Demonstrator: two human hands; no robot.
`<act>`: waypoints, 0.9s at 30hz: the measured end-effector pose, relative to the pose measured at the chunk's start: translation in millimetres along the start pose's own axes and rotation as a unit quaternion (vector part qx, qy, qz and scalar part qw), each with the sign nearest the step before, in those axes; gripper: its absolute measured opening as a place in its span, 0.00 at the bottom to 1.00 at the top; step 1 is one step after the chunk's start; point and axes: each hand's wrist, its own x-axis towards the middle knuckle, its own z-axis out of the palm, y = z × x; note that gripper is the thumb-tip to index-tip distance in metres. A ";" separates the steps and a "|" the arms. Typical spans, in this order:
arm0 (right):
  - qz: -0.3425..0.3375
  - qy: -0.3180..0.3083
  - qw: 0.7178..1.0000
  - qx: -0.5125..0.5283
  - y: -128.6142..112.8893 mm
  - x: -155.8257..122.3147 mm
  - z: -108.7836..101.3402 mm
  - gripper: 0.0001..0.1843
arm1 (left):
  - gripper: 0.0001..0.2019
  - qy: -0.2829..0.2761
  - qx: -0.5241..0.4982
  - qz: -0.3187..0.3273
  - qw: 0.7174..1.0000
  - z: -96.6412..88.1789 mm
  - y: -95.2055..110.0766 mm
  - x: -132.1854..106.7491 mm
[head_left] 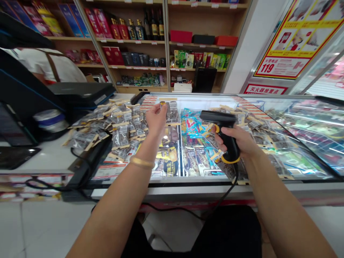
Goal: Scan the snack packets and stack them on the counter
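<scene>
My right hand (238,139) is wrapped round the grip of a black and yellow barcode scanner (228,138), whose head points left. Its cable hangs down over the front edge of the glass-topped freezer. With thumb and fingers, my left hand (156,116) pinches a small clear packet (172,111) with a tan strip along its top. The packet is upright above the glass, left of the scanner and apart from it. A pile of similar packets (120,123) lies to the left of my left hand. More such packets (262,132) spread out on the right, behind and beside my right hand.
Under the glass lie bagged frozen goods (197,161). On the left, a white counter (53,157) carries a dark machine and a roll of tape (51,120). A black cable (172,208) loops along the front. Shelves (134,41) with bottles and boxes stand behind, near another person (64,66).
</scene>
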 end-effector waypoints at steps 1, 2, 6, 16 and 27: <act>-0.005 -0.007 1.000 -0.002 -0.2 5.5 12.6 0.20 | 0.10 0.009 0.007 0.012 1.000 -16.7 7.3 8.0; -0.007 -0.015 1.000 -0.004 0.4 11.9 25.6 0.20 | 0.11 0.020 0.016 0.020 0.999 -34.3 13.7 15.9; -0.004 -0.061 0.998 0.001 8.6 43.1 76.7 0.20 | 0.12 0.092 0.074 0.055 0.991 -101.5 30.8 43.2; 0.037 -0.078 0.996 0.034 42.8 88.4 142.1 0.22 | 0.28 0.215 0.483 0.002 0.849 -160.8 38.9 35.7; 0.057 -0.066 0.996 0.034 59.3 87.9 130.7 0.22 | 0.25 0.170 0.575 0.103 0.794 -154.0 42.9 14.0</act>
